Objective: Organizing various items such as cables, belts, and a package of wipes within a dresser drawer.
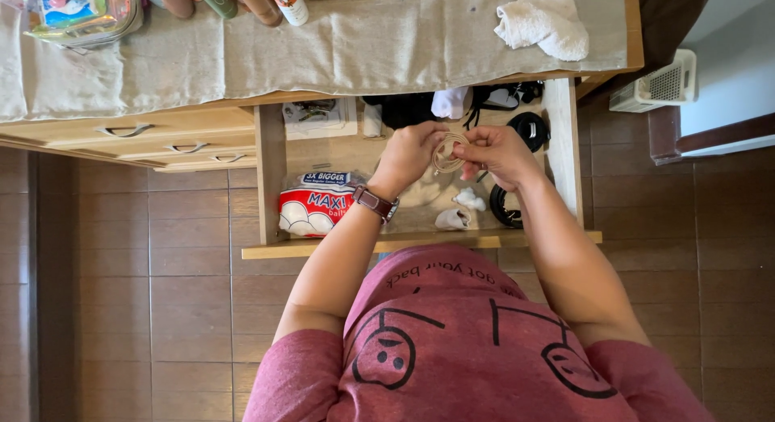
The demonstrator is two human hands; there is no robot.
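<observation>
A small coil of pale cord (446, 152) is held above the open drawer (271, 172), pinched from both sides: the left hand (409, 153) and the right hand (494, 154) each have their fingers clenched on it. Inside the drawer, a red and white bag of cotton balls (313, 204) lies left of the coil and black cables (529, 130) right of it. A white cloth (543, 25) rests on the surface beyond the drawer.

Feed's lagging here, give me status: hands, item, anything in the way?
Left hand and right hand both gripping coiled beige cord above open drawer. Cotton-ball bag lower left of it, apart. Nothing obstructing.
</observation>
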